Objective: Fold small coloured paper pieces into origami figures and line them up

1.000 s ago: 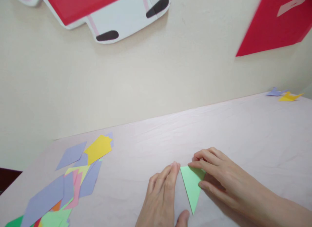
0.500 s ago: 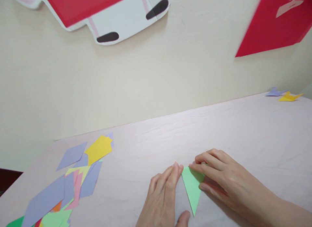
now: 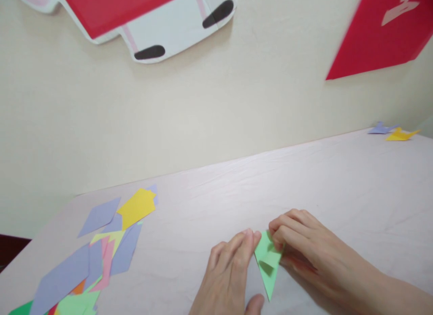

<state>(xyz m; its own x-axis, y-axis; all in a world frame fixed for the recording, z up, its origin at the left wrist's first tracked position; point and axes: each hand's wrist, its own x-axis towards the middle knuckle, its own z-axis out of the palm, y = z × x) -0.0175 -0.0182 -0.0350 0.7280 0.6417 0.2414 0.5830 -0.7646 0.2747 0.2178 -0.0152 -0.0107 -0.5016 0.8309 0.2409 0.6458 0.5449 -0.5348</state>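
1. Green paper [image 3: 269, 274], folded to a narrow triangle, lies on the pale cloth [image 3: 189, 206] between the two hands, its sharp tip pointing to about six o'clock. Clock directions here count from this paper, twelve being the top of the view.
2. Over its middle a flap [image 3: 270, 257] stands partly raised, with a shadow beneath it.
3. At nine o'clock the left hand [image 3: 227, 274] has its fingers stretched out and held close together, fingertips at the paper's upper left corner; its thumb stands apart.
4. At two o'clock the right hand [image 3: 307, 243] curls its fingers over the paper's upper right corner, beside the flap. Its thumb is largely hidden, so I cannot tell whether it pinches the flap.
5. Well apart, around nine o'clock, lie overlapping loose papers: purple sheets [image 3: 62, 272], a pink piece [image 3: 107, 261] and light green pieces [image 3: 79, 301], with a yellow sheet [image 3: 137, 209] nearer ten.
6. Between one and two o'clock, far off, a purple folded figure [image 3: 380, 129] sits just beside a yellow folded figure [image 3: 401, 135].
7. On the wall [image 3: 216, 103], a red-and-white cutout [image 3: 135, 10] hangs at eleven, a red panel [image 3: 375, 46] at one.
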